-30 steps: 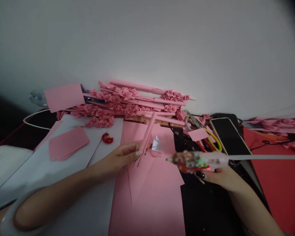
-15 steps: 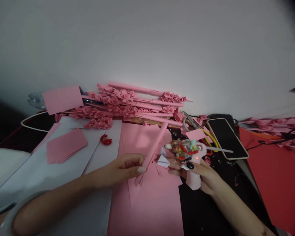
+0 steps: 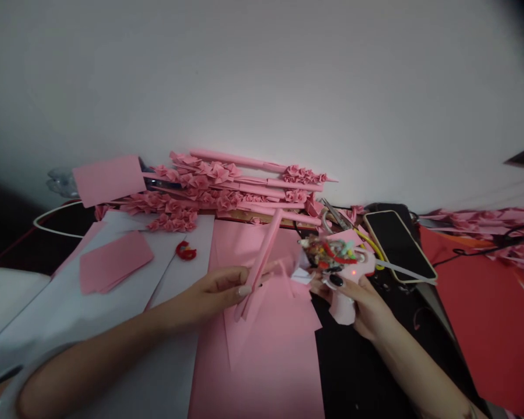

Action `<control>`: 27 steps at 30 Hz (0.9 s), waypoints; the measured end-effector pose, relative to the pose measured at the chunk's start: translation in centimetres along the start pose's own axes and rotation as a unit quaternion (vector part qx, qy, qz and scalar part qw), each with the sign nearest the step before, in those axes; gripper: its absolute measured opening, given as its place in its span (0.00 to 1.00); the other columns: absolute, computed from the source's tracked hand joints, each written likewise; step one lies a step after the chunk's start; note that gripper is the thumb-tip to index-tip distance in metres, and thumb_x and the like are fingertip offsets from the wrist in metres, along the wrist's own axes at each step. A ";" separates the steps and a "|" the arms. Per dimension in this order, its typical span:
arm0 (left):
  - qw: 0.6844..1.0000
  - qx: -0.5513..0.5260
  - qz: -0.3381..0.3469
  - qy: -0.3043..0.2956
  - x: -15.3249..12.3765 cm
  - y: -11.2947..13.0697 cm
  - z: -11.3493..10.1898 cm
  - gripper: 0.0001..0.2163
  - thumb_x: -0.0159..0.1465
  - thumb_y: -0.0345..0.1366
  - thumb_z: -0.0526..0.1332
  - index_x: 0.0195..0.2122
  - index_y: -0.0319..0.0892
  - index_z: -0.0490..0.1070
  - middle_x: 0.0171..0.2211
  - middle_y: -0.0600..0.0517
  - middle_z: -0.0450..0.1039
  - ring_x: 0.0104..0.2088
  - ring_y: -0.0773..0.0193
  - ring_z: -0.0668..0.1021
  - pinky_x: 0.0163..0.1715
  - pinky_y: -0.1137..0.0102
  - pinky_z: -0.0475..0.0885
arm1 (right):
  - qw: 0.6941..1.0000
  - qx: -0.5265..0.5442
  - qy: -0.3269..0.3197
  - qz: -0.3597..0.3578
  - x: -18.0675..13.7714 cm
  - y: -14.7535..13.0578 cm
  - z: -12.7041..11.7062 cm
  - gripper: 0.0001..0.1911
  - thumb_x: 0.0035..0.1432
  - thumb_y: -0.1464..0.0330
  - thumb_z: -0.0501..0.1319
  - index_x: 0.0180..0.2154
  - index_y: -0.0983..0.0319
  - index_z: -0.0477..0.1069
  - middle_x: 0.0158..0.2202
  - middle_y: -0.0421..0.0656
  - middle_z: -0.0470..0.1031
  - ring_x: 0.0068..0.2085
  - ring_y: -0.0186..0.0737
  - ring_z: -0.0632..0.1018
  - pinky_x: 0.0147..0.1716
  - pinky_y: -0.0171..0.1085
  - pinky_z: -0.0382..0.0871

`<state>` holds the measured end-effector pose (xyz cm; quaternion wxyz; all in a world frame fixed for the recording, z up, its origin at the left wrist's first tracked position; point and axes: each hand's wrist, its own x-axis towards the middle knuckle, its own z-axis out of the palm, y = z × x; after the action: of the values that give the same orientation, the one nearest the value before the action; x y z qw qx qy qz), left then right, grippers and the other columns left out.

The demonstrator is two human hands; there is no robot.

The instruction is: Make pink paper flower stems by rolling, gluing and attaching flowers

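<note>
One rolled pink paper tube (image 3: 262,256) is in the left hand (image 3: 220,286), thumb and fingers pinched on its lower part, its far end slanting up beyond the fingertips. The right hand (image 3: 371,308) has its fingers curled round one glue gun (image 3: 349,270), nozzle toward the left fingers; one glue stick (image 3: 406,270) juts from its back. Between the two hands, just beside the right fingertips, is one white folded paper (image 3: 302,276); whether they touch it, I cannot tell. Beneath the left fingers lie pink sheets (image 3: 262,361), at least two. Left of those fingers are one red curl (image 3: 186,251) and one stack of pink cards (image 3: 116,262), its count unclear. Beyond both hands are paper-flower stems (image 3: 227,180), several, overlapping too much to count. Beyond the right fingers lies one phone (image 3: 400,245).
</note>
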<state>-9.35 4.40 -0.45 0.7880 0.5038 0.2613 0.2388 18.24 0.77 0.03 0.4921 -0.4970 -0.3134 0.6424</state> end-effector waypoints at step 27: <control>0.986 0.119 -0.042 0.111 0.5 -1.2 -0.4 0.17 0.63 0.50 0.56 0.25 0.43 0.56 0.18 0.61 0.59 0.16 0.74 0.61 0.15 0.78 0.54 | 0.987 -0.151 -0.012 -0.047 -0.1 -1.4 -1.0 0.17 0.47 0.56 0.68 0.25 0.62 0.68 0.16 0.36 0.64 0.16 0.30 0.63 0.13 0.32 0.57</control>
<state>-9.12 4.54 -1.76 0.6974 0.5533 0.3945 0.2275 19.62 1.00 1.04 0.4374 -0.5427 -0.4356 0.5696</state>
